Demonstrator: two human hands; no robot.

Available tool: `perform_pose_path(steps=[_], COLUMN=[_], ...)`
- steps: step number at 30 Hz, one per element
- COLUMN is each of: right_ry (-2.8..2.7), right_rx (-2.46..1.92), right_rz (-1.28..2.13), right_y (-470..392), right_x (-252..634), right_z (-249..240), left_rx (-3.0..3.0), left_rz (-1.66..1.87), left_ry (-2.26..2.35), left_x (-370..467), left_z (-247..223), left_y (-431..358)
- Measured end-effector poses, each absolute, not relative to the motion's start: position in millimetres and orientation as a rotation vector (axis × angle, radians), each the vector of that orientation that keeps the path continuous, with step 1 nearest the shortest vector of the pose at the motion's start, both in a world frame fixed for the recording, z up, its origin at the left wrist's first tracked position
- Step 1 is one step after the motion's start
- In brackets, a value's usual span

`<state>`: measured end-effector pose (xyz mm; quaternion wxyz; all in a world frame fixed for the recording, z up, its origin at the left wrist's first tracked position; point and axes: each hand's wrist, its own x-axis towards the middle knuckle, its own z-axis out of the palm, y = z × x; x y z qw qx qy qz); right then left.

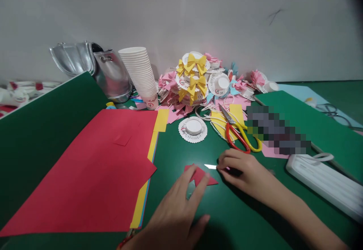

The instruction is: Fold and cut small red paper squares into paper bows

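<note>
On the green table, a small folded red paper piece [202, 177] lies under the spread fingers of my left hand [181, 201], whose index and middle fingertips rest on it. My right hand [241, 168] is just to the right, its fingers pinched on a small blade [210, 166] that sticks out to the left; the rest of it is hidden by the fingers. Beyond my hands sits a white fringed paper disc with a cup base [193, 127]. Scissors [238, 131] with red and yellow handles lie open behind my right hand.
Large red paper sheets [93, 174] cover the left side. Stacked paper cups [140, 76], a silver container [113, 76] and a pile of paper crafts with yellow bows [195, 79] stand by the wall. A white power strip [326, 185] lies at the right.
</note>
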<state>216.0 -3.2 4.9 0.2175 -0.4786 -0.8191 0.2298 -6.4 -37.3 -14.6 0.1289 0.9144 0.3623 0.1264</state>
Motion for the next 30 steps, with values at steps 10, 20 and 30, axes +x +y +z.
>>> perform_pose_path(steps=[10, 20, 30], right_ry=[-2.123, -2.065, -1.326], right_rx=[-1.426, -1.408, -1.459], right_rz=[0.347, 0.399, 0.941], right_y=[-3.4, -8.7, -6.5], right_x=[217.7, 208.5, 179.6], right_z=[2.2, 4.2, 2.9], left_rx=[2.288, 2.658, 1.606], left_rz=[0.663, 0.307, 0.885], left_ry=[1.132, 0.862, 1.354], left_x=[-12.9, 6.4, 26.1], left_z=[7.4, 17.8, 23.2], left_y=[1.0, 28.2, 12.4])
